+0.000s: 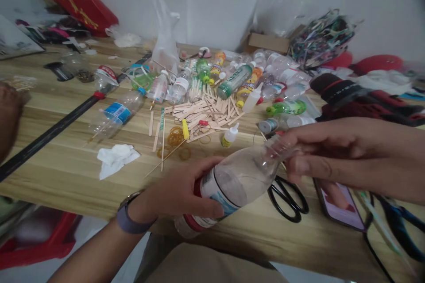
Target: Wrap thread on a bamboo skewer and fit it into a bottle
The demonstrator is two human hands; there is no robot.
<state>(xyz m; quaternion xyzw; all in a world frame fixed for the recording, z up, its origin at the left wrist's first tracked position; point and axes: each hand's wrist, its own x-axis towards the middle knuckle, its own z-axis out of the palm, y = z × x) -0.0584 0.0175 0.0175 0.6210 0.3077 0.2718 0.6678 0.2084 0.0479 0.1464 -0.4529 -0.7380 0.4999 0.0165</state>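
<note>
A clear plastic bottle [247, 170] with a white, blue and red label lies tilted over the table's front edge, its uncapped neck pointing up and right. Wrapped round the labelled body is my left hand [186, 190], with a watch on the wrist. My right hand [335, 154] pinches at the bottle's mouth; whether a small piece is also between those fingertips cannot be made out. Black-handled scissors [288, 199] lie under the neck, and a phone [341, 203] lies below my right hand.
Wooden sticks [212, 108], rubber bands [178, 136], a small glue bottle [230, 135] and several plastic bottles [237, 80] cover the middle. A power drill [358, 97] and pliers [398, 221] are right. A black bar [56, 132] crosses the left; another person's hand [9, 115] shows there.
</note>
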